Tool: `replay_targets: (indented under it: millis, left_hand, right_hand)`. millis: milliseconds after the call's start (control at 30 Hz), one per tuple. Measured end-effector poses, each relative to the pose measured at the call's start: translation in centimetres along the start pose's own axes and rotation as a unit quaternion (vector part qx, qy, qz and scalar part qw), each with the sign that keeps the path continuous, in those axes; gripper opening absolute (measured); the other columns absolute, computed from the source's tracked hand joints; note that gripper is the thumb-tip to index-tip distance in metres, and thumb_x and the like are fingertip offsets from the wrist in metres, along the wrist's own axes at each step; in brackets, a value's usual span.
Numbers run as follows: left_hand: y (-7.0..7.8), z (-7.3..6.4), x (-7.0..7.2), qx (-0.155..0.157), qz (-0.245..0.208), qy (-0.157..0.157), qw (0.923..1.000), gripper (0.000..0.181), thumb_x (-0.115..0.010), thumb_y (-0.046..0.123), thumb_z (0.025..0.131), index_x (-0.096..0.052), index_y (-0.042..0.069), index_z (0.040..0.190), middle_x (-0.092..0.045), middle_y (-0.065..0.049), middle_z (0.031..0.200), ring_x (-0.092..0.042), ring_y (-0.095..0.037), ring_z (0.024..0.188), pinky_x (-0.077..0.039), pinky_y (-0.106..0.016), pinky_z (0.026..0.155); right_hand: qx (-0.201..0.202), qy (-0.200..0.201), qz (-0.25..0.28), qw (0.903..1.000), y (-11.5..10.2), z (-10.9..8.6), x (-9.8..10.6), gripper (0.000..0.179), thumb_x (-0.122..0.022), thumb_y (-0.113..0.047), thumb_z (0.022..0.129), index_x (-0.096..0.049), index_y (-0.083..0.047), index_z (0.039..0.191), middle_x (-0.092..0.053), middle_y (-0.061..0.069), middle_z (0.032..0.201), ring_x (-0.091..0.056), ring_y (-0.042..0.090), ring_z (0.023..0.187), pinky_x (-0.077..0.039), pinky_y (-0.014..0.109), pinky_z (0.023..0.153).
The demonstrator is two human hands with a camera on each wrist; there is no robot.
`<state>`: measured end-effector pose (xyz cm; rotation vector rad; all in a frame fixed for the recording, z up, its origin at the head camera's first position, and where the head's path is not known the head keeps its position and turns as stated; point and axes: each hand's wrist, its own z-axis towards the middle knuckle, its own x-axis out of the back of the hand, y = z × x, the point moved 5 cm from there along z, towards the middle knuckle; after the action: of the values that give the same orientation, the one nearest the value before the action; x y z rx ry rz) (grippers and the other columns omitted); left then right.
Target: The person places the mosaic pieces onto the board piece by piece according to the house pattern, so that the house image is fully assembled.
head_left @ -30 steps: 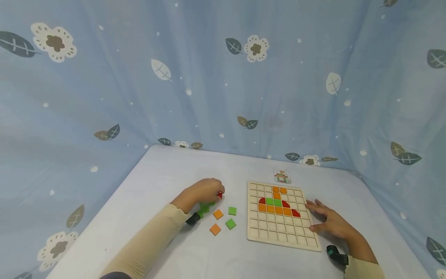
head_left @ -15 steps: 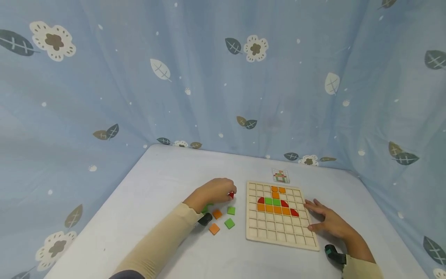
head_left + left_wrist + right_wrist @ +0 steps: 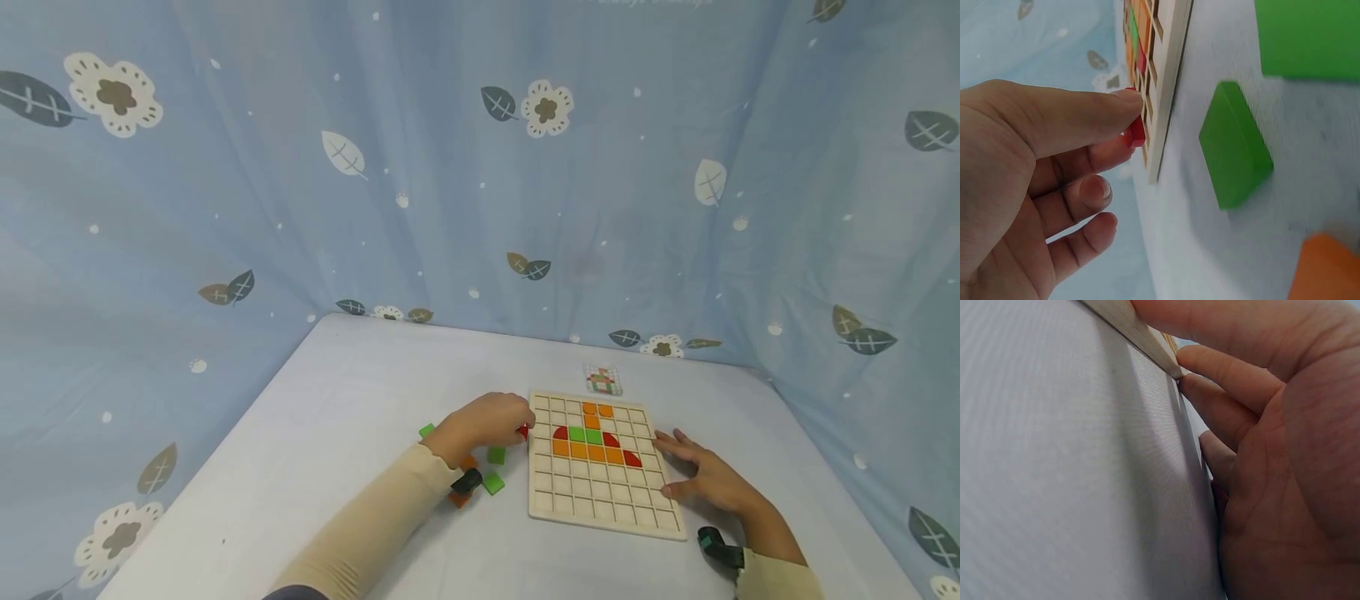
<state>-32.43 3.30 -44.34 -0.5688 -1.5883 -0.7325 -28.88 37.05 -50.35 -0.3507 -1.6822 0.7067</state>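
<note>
Between thumb and forefinger, my left hand (image 3: 495,418) pinches a small red tile (image 3: 1137,132) beside the left edge of a wooden grid board (image 3: 585,500). In the left wrist view the other fingers curl loosely under it. On the board lie orange squares (image 3: 587,451), green squares (image 3: 585,435), orange discs (image 3: 605,411) and red quarter-round tiles (image 3: 632,459). My right hand (image 3: 708,475) rests at the board's right edge, its thumb and fingertips touching the rim with fingers spread. Part of the red tile is hidden by the left thumb.
A small picture card (image 3: 602,380) with a coloured grid pattern lies behind the board. Loose green tiles (image 3: 493,483) and orange tiles (image 3: 460,500) lie left of the board, some partly hidden under the left forearm. A patterned blue curtain (image 3: 420,167) stands behind the white table (image 3: 360,367).
My left hand has moved right with the red tile, from above the loose tiles to the board's left edge. My right hand stays at the board's right edge.
</note>
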Motion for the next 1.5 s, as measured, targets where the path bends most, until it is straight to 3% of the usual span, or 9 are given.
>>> replay_targets:
  millis: [333,800,1033,1500]
  left_hand:
    - [0.7,1.3,-1.0,-0.014,0.021,0.002,0.9997,0.005,-0.072,0.021,0.09,-0.071,0.021,0.094,-0.053,0.011,0.078,-0.047,-0.009,0.072,-0.041,-0.023,0.065]
    - [2.2,2.2,-1.8,-0.017,-0.003,-0.007,0.9998,0.006,-0.073,0.023,0.088,-0.073,0.021,0.094,-0.053,0.01,0.079,-0.047,-0.009,0.071,-0.041,-0.024,0.064]
    - [2.3,2.8,-2.1,-0.021,-0.001,-0.006,0.9998,0.004,-0.074,0.022,0.087,-0.07,0.022,0.088,-0.052,0.01,0.077,-0.046,-0.009,0.07,-0.04,-0.024,0.063]
    - [2.3,3.3,-2.3,-0.025,0.0,-0.003,0.9997,0.008,-0.075,0.026,0.087,-0.074,0.02,0.094,-0.054,0.013,0.078,-0.047,-0.008,0.072,-0.041,-0.023,0.064]
  right_hand:
    - [-0.005,0.0,-0.004,1.0,0.2,0.4,0.0,0.091,-0.087,-0.035,0.063,-0.05,-0.004,0.141,-0.024,0.026,0.154,-0.009,0.053,0.139,-0.011,0.076,0.098]
    - [-0.005,-0.005,0.005,1.0,0.3,0.1,-0.3,0.091,-0.088,-0.032,0.063,-0.05,-0.004,0.141,-0.021,0.028,0.154,-0.009,0.054,0.139,-0.011,0.076,0.098]
    - [-0.006,-0.002,0.009,0.9999,0.2,0.1,-0.3,0.091,-0.088,-0.032,0.063,-0.051,-0.003,0.141,-0.024,0.026,0.154,-0.008,0.053,0.14,-0.01,0.076,0.098]
    - [-0.008,0.002,0.017,0.9998,0.1,0.0,-0.1,0.092,-0.089,-0.032,0.062,-0.05,-0.004,0.141,-0.022,0.027,0.154,-0.007,0.052,0.14,-0.01,0.076,0.099]
